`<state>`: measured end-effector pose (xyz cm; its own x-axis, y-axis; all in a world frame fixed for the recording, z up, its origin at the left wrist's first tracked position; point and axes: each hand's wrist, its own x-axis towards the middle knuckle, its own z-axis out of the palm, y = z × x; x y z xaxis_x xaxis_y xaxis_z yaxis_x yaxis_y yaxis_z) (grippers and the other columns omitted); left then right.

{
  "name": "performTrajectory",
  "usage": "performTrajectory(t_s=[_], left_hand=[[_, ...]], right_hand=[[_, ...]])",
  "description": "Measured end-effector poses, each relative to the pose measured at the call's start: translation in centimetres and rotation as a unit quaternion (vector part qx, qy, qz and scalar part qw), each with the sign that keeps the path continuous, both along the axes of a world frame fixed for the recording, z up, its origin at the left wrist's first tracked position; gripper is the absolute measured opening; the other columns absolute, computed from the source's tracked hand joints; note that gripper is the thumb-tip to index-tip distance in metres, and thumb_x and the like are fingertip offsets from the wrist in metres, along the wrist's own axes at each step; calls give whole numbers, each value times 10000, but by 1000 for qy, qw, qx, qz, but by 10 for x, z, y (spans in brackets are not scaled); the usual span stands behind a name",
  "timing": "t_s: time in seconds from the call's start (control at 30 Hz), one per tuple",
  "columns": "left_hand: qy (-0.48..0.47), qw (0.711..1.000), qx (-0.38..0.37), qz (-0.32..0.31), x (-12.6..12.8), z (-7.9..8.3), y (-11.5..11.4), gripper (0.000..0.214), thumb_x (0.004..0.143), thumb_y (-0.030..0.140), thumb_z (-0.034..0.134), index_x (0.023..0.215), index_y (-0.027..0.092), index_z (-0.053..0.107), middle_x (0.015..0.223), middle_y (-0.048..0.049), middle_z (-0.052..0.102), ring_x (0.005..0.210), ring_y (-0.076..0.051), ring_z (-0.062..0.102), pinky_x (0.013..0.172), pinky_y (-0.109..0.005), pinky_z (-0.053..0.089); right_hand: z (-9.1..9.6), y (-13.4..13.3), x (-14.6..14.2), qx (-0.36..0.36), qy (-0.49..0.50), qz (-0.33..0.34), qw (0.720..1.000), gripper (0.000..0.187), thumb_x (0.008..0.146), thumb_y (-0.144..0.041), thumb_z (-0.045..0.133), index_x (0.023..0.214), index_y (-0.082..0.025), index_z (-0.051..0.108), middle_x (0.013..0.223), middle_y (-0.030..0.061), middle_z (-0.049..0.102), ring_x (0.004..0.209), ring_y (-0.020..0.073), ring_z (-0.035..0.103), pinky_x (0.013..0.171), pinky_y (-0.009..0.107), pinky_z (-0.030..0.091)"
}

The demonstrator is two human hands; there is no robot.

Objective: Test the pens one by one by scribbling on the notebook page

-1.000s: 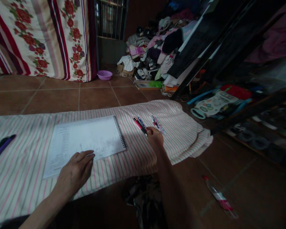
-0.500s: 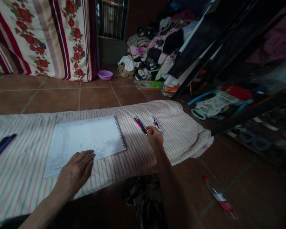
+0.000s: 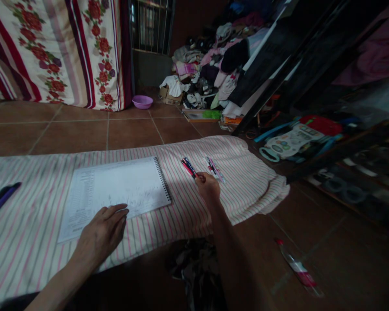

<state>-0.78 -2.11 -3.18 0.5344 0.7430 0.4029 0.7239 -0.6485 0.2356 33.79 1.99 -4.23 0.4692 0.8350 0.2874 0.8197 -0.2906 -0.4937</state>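
Observation:
A spiral sketchpad (image 3: 126,179), with faint marks on its white page, lies on a striped cloth. Across its near edge rests my left hand (image 3: 106,224), fingers loosely stretched out and holding nothing. My right hand (image 3: 208,186) is to the right of the pad, its thumb and fingers closed on the near ends of a small bunch of pens (image 3: 188,166), red and dark in colour. How many of them it grips is hidden by the fingers. Just beyond that hand, a second group of pens (image 3: 210,164), pinkish and pale, lies on the cloth.
The striped cloth (image 3: 178,220) covers a long low surface. Dark and purple markers (image 3: 3,198) lie at its left end. A plastic bottle (image 3: 300,270) is on the tiled floor at right. Behind are a purple basin (image 3: 142,102), a clothes heap (image 3: 210,65) and a baby walker (image 3: 298,140).
My right hand has shifted slightly left and up along the pens, covering the near tips that showed before. My left hand has stayed on the sketchpad.

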Motion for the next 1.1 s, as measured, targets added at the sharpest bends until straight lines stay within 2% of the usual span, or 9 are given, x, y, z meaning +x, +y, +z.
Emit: performTrajectory(t_s=[0.33, 0.47, 0.67, 0.9, 1.1], left_hand=[[6, 1000, 1, 1, 0, 0, -1, 281, 873, 266, 413, 978, 163, 652, 1043, -92, 673, 877, -218, 633, 854, -411, 472], [9, 1000, -1, -2, -1, -1, -1, 286, 876, 263, 408, 982, 154, 650, 1052, -96, 668, 851, -209, 627, 809, -391, 492], [3, 1000, 11, -7, -2, -4, -1, 273, 871, 252, 421, 980, 146, 648, 1048, -100, 668, 859, -212, 627, 810, -398, 490], [4, 1000, 12, -2, -1, -3, -1, 277, 867, 267, 419, 979, 164, 651, 1043, -91, 675, 869, -218, 636, 830, -410, 485], [6, 1000, 5, -1, -1, -2, 0, 275, 866, 259, 417, 971, 169, 655, 1045, -91, 672, 845, -213, 633, 804, -400, 496]], right_hand=[[-5, 1, 4, 8, -11, 19, 1000, 275, 767, -209, 489, 963, -139, 669, 842, 86, 681, 792, 180, 608, 758, 276, 442], [-8, 2, 3, 42, -24, 22, 999, 309, 771, -204, 484, 1012, -136, 664, 855, 97, 683, 787, 190, 612, 767, 291, 451], [-14, 4, 5, 87, -35, 46, 994, 304, 787, -173, 438, 964, -139, 682, 863, 100, 690, 807, 198, 611, 789, 296, 451], [-16, 4, 4, 77, -55, 15, 995, 315, 763, -134, 447, 992, -135, 663, 866, 110, 681, 834, 210, 603, 795, 310, 439], [-14, 6, 4, 90, -30, 31, 995, 262, 745, -156, 464, 921, -145, 657, 859, 95, 683, 781, 199, 609, 756, 308, 452]])
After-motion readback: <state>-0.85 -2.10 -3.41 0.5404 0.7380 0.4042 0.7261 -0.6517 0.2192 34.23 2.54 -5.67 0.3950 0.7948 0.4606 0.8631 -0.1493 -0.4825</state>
